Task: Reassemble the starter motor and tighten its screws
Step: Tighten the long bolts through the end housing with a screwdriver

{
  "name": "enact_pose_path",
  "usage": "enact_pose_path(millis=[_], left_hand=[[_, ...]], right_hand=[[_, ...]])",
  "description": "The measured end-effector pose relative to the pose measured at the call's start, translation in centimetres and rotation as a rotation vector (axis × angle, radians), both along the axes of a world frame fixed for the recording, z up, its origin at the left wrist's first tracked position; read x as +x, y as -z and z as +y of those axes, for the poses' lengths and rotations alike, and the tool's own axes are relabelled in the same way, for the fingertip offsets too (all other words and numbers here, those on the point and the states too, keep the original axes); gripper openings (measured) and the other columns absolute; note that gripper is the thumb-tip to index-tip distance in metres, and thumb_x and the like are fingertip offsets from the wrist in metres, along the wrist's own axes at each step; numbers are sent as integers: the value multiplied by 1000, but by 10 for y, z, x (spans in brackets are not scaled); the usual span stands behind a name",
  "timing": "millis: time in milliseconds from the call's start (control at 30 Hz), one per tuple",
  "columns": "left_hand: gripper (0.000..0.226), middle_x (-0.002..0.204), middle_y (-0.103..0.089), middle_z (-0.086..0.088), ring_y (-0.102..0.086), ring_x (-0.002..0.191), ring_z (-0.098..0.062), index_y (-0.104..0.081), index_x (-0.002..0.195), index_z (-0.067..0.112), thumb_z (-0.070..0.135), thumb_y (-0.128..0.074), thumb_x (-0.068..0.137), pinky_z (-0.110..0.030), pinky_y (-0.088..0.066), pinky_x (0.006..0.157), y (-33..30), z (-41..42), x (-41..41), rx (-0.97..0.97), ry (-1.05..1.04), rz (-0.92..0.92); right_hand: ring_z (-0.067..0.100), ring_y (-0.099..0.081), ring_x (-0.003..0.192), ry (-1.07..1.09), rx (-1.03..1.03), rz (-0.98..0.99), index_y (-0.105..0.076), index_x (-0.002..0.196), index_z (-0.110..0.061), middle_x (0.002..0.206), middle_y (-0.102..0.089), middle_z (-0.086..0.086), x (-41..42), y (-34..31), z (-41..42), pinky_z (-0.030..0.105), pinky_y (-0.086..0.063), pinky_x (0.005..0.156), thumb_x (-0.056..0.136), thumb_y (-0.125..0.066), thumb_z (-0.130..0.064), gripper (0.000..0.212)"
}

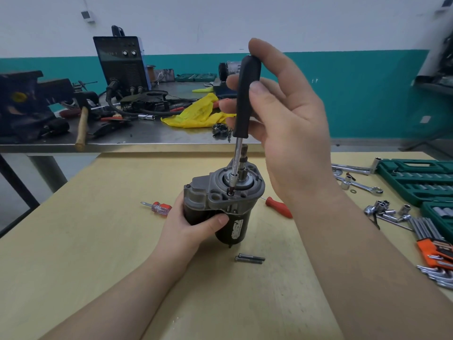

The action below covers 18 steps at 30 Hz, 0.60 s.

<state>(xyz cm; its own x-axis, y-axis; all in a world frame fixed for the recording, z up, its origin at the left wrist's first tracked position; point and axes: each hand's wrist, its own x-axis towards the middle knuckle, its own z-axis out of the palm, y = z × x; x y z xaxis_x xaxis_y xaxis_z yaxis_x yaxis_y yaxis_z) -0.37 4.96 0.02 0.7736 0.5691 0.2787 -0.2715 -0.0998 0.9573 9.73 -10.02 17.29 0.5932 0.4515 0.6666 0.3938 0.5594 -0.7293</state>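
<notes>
Starter motor: the starter motor (221,207) stands on end near the middle of the tabletop (73,241), grey nose housing up, pinion shaft poking out of the top.
Left hand: the left hand (193,223) wraps the black body from the left side, thumb across the front, steadying it.
Driver: a black-handled driver (241,119) stands nearly upright, its tip seated in a screw (231,191) on the front flange of the housing.
Right hand: the right hand (282,111) pinches the handle between thumb and fingertips, the palm turned open toward the camera.
Progress: the housing sits on the body and this screw looks nearly down, so assembly seems mostly done; tightening is under way.
Left to do: two long bolts (250,258) lie side by side just in front of the motor, apparently not yet fitted.
Nearby tools: a clear-and-red screwdriver (159,207) lies left of the motor, a red-handled one (279,207) just right.
Right edge: loose sockets (382,209), wrenches and green socket cases (416,182) crowd the right edge.
</notes>
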Motion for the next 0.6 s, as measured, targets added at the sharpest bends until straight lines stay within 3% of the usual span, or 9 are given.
enact_pose_path(millis=[233,367,433,600], left_hand=[[76,132,-76,-3,-73,122,-26,-69,131,37,53,-101,63,-58,-59,100,0,0,-1,2,9,0],[77,132,-76,-4,-73,122,-26,-69,130,37,53,-100,62,-60,-58,101,-1,0,-1,4,5,4],[77,132,-76,-4,-72,122,-26,-69,130,37,54,-101,62,-60,-58,101,-1,0,-1,4,8,2],[77,131,-76,-3,-73,121,-26,-70,130,37,54,-100,62,-60,-58,101,-1,0,-1,0,10,2]], right_hand=[[30,-74,92,146,-15,-70,-59,138,-29,103,-70,8,1,-1,1,33,-65,72,99,-74,-10,45],[34,-76,99,18,3,13,-60,140,-25,110,-71,14,1,0,1,52,-66,85,107,-58,-13,36],[33,-77,98,-19,-7,19,-58,142,-25,115,-72,18,0,0,0,54,-65,88,108,-52,-10,38],[29,-76,90,94,-16,-77,-58,136,-30,107,-71,13,-1,-2,-1,36,-66,75,100,-72,-11,42]])
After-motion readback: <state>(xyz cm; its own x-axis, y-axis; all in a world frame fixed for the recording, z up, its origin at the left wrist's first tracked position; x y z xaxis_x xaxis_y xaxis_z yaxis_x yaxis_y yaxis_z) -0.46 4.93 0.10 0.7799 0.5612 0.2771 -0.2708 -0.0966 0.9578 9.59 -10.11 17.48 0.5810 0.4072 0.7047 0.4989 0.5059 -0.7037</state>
